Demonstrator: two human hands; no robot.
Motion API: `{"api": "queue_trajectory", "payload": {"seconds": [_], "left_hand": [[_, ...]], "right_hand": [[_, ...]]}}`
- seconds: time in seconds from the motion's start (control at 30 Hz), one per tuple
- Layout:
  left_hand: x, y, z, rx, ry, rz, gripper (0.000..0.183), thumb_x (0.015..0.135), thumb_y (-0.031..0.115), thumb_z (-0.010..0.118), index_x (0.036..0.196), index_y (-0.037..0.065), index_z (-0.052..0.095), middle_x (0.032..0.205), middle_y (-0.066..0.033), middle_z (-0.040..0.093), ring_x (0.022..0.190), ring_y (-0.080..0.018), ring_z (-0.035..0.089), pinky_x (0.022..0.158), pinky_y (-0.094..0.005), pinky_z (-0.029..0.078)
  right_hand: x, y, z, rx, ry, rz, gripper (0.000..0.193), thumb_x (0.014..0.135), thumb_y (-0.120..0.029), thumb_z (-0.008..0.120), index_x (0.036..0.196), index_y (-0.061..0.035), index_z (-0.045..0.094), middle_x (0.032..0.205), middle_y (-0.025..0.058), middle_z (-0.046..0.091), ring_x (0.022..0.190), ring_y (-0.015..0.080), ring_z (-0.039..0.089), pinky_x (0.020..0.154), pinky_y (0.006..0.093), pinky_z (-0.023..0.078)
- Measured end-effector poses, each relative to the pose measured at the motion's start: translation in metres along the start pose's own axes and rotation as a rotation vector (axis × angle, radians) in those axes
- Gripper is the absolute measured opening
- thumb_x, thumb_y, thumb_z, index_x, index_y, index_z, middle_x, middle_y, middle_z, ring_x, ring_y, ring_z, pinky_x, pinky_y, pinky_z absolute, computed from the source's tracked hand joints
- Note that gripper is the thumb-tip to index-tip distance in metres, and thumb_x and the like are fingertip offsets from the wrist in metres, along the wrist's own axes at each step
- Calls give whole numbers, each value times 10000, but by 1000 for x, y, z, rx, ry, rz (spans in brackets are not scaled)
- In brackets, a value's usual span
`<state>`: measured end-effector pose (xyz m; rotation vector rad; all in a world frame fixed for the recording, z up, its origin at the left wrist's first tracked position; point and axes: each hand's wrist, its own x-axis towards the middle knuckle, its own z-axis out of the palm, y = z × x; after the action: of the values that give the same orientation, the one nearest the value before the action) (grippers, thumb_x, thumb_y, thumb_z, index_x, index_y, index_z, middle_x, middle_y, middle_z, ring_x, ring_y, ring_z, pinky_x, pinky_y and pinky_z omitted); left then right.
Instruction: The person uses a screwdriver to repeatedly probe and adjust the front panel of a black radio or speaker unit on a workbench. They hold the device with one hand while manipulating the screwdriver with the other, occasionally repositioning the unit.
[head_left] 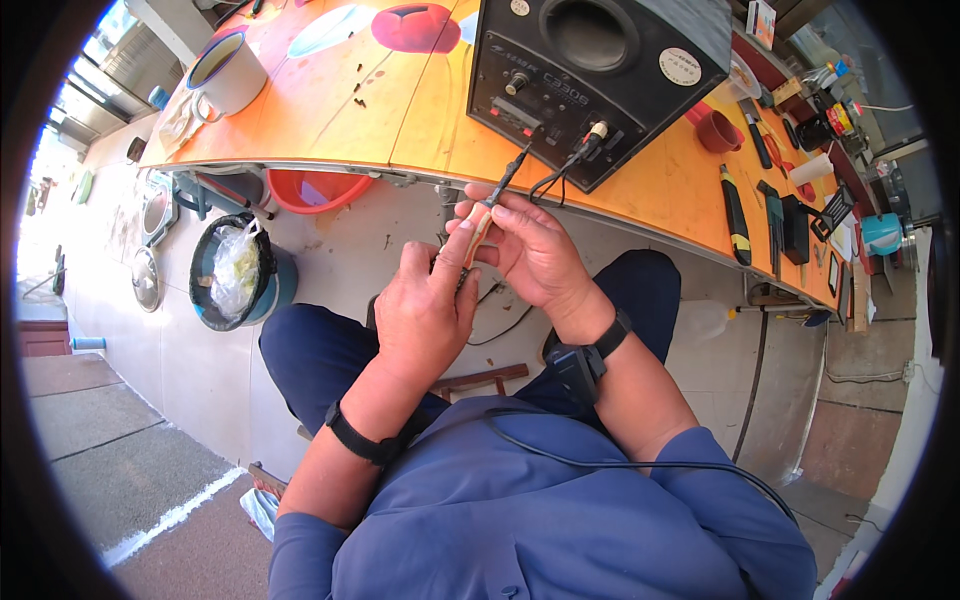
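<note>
Two hands, left hand and right hand, each grip curled closed around one slim tan-and-black piece, centre frame, below the speaker on the worktop. Close handwork seems in hand; proceeding calls for steady, fine control.

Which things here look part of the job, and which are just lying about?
Likely in the job: slim black-and-orange item, black speaker, black cable at its panel.

Probably just lying about: white mug, red basin, lined bucket, dark red cup.
</note>
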<state>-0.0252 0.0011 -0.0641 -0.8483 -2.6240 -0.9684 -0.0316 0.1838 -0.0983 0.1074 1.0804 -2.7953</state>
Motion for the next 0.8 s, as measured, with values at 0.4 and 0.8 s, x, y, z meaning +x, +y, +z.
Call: {"api": "queue_trajectory", "payload": {"seconds": [0.4, 0.8], "left_hand": [[5, -2, 0, -82, 27, -28, 556, 873, 141, 768, 1401, 164, 595, 946, -110, 582, 740, -306, 649, 615, -418, 552], [3, 3, -1, -118, -8, -83, 549, 874, 135, 757, 1395, 152, 583, 970, -128, 592, 772, -338, 645, 650, -441, 543]], "right_hand": [[-83, -148, -11, -800, 5, 38, 369, 1045, -235, 606, 1316, 14, 631, 1092, 141, 738, 988, 233, 742, 840, 330, 598], [41, -359, 1, -1308, 373, -874, 504, 1012, -389, 681, 1441, -135, 609, 1410, 18, 621, 1322, 160, 532, 1113, 293, 333]]}}
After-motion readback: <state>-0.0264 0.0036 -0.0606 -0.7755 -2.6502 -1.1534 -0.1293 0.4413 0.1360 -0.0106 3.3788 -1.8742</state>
